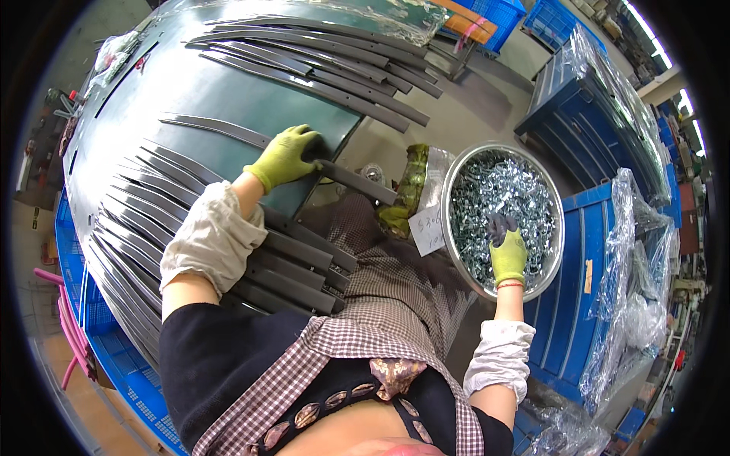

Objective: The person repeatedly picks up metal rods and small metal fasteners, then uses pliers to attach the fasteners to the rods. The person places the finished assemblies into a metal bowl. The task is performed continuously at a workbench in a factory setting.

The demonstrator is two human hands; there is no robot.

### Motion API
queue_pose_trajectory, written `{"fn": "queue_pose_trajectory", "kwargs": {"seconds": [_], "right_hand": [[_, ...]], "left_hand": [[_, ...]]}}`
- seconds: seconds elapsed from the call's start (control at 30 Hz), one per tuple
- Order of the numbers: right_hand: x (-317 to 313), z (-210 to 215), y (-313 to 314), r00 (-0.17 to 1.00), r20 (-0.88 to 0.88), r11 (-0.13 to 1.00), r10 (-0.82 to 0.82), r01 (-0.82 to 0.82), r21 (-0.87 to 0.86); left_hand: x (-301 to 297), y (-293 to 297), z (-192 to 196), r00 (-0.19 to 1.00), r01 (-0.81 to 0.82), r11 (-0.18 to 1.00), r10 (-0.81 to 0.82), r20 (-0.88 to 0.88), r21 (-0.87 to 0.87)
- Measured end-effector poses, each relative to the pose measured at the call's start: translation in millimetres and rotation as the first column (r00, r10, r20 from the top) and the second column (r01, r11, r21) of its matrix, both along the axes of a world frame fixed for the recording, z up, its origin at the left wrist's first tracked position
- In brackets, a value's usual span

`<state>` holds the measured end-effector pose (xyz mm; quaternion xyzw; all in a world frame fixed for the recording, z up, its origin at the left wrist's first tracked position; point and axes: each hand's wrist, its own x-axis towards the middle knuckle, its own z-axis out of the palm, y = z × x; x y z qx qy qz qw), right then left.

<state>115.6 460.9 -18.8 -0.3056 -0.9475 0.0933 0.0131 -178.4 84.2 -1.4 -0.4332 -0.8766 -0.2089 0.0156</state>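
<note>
My left hand (pixel 285 157), in a yellow-green glove with dark-coated fingers, is closed around a long dark strip (pixel 356 181). The strip runs out from under the hand past the table's edge, and its far part (pixel 213 128) lies over the green tabletop. At the right, a round metal basin (pixel 560 228) is full of small shiny metal clips (pixel 498 186). My right hand (pixel 507 251), gloved the same way, reaches into it. Its dark fingers are bent down onto the clips, and the tips are partly lost among them.
Similar strips are piled at the far side (pixel 327 57) and near left (pixel 163 205) of the green table (pixel 182 76). Blue crates (pixel 585 129) with clear plastic wrap (pixel 635 304) stand right of the basin. A paper tag (pixel 427 230) with handwriting is beside the basin.
</note>
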Motion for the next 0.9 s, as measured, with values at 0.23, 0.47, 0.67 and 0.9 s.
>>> {"fn": "queue_pose_trajectory", "kwargs": {"seconds": [0.23, 0.47, 0.67, 0.9], "right_hand": [[1.0, -44.6, 27.7, 1.000, 0.011, 0.995, -0.017, 0.016, 0.100], [4.5, -19.8, 27.6, 0.998, 0.051, 1.000, -0.030, 0.030, -0.001], [12.5, -37.4, 34.1, 0.974, 0.222, 0.990, -0.043, 0.012, 0.140], [25.6, -43.2, 35.2, 0.999, -0.019, 0.997, -0.049, 0.048, -0.055]], "left_hand": [[16.1, -40.8, 56.8, 0.895, 0.024, 0.918, 0.157, 0.418, -0.396], [-69.9, -10.3, 28.5, 0.974, -0.219, 0.962, 0.227, 0.028, -0.165], [-155.6, 26.8, -11.0, 0.794, -0.524, 0.782, 0.303, -0.528, -0.339], [-137.6, -9.1, -12.4, 0.918, -0.121, 0.972, 0.032, -0.396, -0.201]]}}
